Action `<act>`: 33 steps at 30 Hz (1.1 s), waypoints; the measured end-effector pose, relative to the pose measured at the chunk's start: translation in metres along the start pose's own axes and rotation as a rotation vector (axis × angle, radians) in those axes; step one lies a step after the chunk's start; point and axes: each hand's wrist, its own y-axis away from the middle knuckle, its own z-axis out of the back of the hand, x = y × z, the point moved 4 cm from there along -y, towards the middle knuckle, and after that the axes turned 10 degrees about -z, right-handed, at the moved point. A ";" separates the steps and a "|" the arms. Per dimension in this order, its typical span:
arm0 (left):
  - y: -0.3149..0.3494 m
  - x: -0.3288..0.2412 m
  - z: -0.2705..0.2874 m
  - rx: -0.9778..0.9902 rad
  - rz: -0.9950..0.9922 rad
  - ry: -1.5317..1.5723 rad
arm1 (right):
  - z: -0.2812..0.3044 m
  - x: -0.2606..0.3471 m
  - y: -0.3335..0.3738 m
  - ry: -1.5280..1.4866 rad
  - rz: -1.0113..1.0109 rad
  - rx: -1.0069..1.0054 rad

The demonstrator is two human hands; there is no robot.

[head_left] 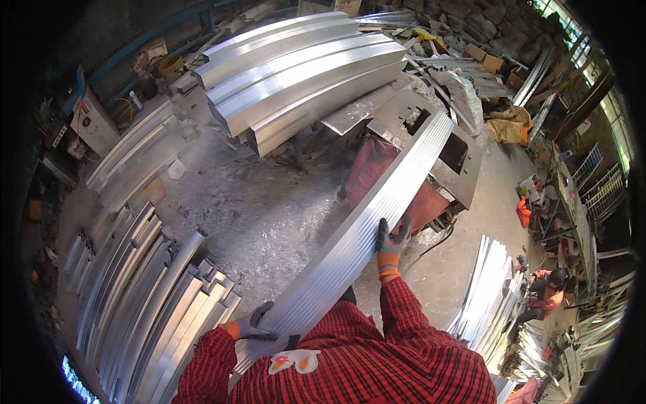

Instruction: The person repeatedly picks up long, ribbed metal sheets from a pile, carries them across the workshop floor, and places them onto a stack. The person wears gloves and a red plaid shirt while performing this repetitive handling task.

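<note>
A long silvery ribbed metal profile (350, 249) slants from my body up to a metal worktable (464, 188), where its far end rests over the top. My left hand (252, 324), in a grey glove with an orange cuff, grips the profile's left edge close to my waist. Further along, my right hand (392, 246), gloved the same way, holds the right edge, its thumb and fingers around the rim. A dark red cloth (370, 168) hangs from the table's side, partly behind the profile.
Large metal profiles (303, 74) lie stacked ahead. Many long bars (161, 289) lie on the floor at left, and bright thin strips (484, 289) at right. A person (548, 293) sits low at far right. A machine box (94, 128) stands at far left.
</note>
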 end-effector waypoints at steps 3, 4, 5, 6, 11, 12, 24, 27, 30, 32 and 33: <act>0.014 -0.016 0.001 -0.004 0.069 0.058 | -0.019 -0.032 0.025 -0.705 -0.720 0.444; 0.016 -0.014 0.003 -0.015 0.050 0.025 | -0.023 -0.034 0.034 -0.817 -0.854 0.611; 0.016 -0.010 0.002 -0.027 0.026 -0.013 | -0.027 -0.032 0.040 -0.935 -0.977 0.781; 0.016 -0.004 -0.001 -0.034 0.005 -0.048 | -0.030 -0.032 0.043 -1.038 -1.024 0.766; 0.008 0.034 -0.011 -0.109 -0.097 0.013 | -0.048 -0.054 0.034 -1.400 -1.115 0.662; 0.008 0.048 -0.012 -0.121 -0.104 0.080 | -0.048 -0.057 0.037 -1.429 -1.126 0.611; -0.047 -0.017 0.000 -0.611 -0.267 -0.296 | 0.134 -0.033 -0.030 -1.634 -0.709 0.206; -0.091 -0.041 -0.007 -0.537 -0.306 -0.255 | 0.217 -0.027 -0.041 -1.610 -0.530 0.163; -0.130 -0.065 -0.018 -0.447 -0.346 -0.216 | 0.282 -0.051 -0.027 -1.471 -0.436 -0.079; -0.154 -0.077 -0.028 -0.379 -0.369 -0.200 | 0.330 -0.061 -0.005 -1.422 -0.387 -0.150; -0.166 -0.084 -0.035 -0.343 -0.382 -0.195 | 0.352 -0.067 0.008 -1.367 -0.341 -0.234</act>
